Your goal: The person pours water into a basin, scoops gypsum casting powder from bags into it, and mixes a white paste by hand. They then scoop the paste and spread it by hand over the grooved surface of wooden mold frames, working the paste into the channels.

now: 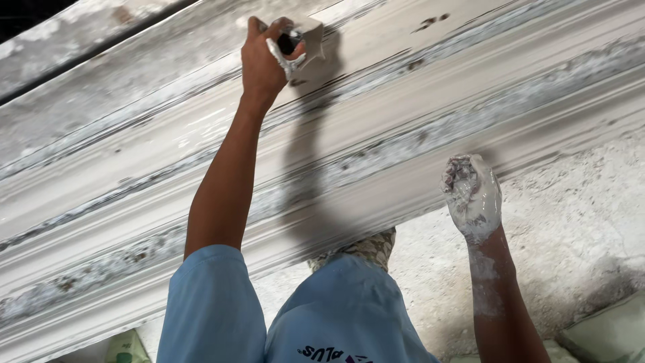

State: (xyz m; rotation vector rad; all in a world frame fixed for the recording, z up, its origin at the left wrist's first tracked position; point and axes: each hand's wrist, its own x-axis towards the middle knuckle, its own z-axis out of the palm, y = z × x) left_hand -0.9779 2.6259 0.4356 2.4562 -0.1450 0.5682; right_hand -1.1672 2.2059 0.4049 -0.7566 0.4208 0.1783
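Plaster-coated scraper [306,37] in raised hand [263,57]

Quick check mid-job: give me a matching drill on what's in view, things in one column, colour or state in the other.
1 scraper
2 lower hand
3 shirt
4 moulding

A light blue
B ridged, streaked grey and white
C coated in white plaster
D gripped by the upper hand

Pairs: 1-D, 2-C, 3-A, 4-B

Tool [306,37]: our hand [263,57] hides most of it.
Moulding [403,134]: cut off at both ends.
Fist [472,195]: we cannot see its contents.
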